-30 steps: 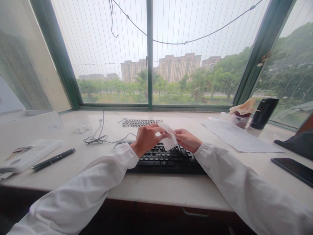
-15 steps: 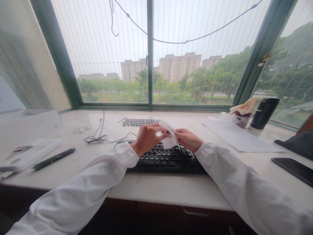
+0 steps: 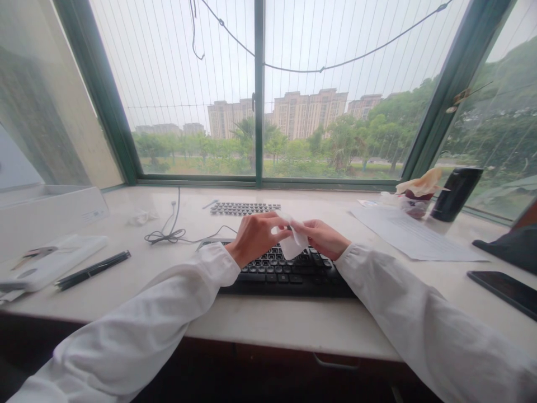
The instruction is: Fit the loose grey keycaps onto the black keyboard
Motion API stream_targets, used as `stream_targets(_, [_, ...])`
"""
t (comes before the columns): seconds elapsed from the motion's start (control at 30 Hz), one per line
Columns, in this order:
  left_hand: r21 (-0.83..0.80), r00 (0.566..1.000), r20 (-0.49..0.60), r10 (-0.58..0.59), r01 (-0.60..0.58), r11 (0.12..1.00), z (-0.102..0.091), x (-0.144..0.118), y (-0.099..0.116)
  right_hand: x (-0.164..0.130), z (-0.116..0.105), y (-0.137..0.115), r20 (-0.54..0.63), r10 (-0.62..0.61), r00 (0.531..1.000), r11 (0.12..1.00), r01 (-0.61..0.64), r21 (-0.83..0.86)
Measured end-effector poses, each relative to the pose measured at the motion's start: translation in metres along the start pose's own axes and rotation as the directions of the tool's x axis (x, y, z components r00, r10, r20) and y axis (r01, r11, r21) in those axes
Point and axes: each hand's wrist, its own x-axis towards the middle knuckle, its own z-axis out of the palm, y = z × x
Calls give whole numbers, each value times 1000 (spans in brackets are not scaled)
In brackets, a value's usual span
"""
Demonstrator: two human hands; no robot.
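Both hands meet above the black keyboard (image 3: 289, 271), at its far edge. Left hand (image 3: 255, 238) and right hand (image 3: 325, 238) both pinch a small white wipe (image 3: 292, 244), fingers (image 3: 282, 228) clenched on its top, the rest hanging down over the keys. Keyboard sits on the table (image 3: 268, 322), mid-front. A second, flat keyboard (image 3: 244, 209) lies behind, near the window. Cable (image 3: 168, 235) coiled to the left, pen (image 3: 92, 270) further left. Paper sheet (image 3: 413, 235), dark cup (image 3: 456, 193), phone (image 3: 505, 286) off right.
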Motion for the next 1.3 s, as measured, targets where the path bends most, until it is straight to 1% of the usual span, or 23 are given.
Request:
stream_targets(0.07, [5, 1000, -2, 6, -6, 1000, 0, 0, 0, 0, -1, -1, -10, -13, 1000, 1000, 13, -7])
stream_targets(0.2, [21, 1000, 4, 21, -21, 1000, 0, 0, 0, 0, -3, -2, -77, -26, 997, 999, 23, -29])
stream_targets(0.3, [13, 1000, 15, 13, -13, 1000, 0, 1, 0, 1, -5, -1, -85, -43, 995, 999, 41, -26])
stream_targets(0.5, [-62, 1000, 4, 3, -3, 998, -1, 2, 2, 1, -5, 0, -86, -53, 995, 998, 51, -31])
stream_targets(0.7, [-84, 1000, 1, 17, -17, 996, 0, 2, 1, 1, -4, -1, -133, -49, 990, 998, 45, -33])
stream_targets(0.77, [-76, 1000, -4, 21, -22, 997, -1, 3, 0, 4, -9, 0, -170, -50, 984, 998, 44, -37])
stream_targets(0.83, [-65, 1000, 0, 24, -24, 998, -5, 4, -3, 8, -19, 1, -243, -59, 968, 997, 43, -71])
stream_targets(0.87, [-60, 999, 10, 32, -31, 998, -9, 6, -5, 10, -26, 2, -288, -72, 955, 993, 41, -110])
stream_targets(0.93, [-63, 997, 53, 64, -61, 996, -19, 11, -11, 14, -40, 3, -390, -99, 916, 969, 0, -247])
stream_targets(0.97, [-77, 993, 86, 85, -79, 994, -25, 13, -15, 16, -48, 3, -420, -120, 900, 938, -36, -345])
stream_targets(1.0, [-106, 986, 133, 104, -90, 990, -32, 16, -19, 16, -54, 2, -432, -149, 889, 879, -81, -470])
stream_targets(1.03, [-142, 973, 198, 116, -89, 986, -38, 18, -24, 16, -60, 2, -435, -173, 884, 796, -135, -590])
stream_targets(1.07, [-188, 956, 267, 125, -76, 979, -43, 20, -30, 15, -64, 1, -444, -186, 877, 742, -171, -648])
stream_targets(1.13, [-297, 895, 421, 146, -16, 955, -49, 22, -39, 12, -68, 0, -463, -252, 850, 592, -243, -768])
stream_targets(1.2, [-402, 817, 549, 179, 70, 913, -52, 21, -45, 8, -66, -3, -448, -352, 822, 383, -310, -870])
stream_targets(1.23, [-444, 779, 595, 199, 112, 889, -52, 20, -47, 5, -64, -4, -415, -400, 817, 290, -317, -903])
stream_targets(1.27, [-476, 744, 632, 219, 150, 866, -52, 19, -47, 3, -60, -6, -367, -441, 819, 226, -295, -929])
stream_targets(1.3, [-497, 710, 665, 232, 189, 847, -52, 18, -48, 2, -55, -7, -312, -474, 824, 201, -243, -949])
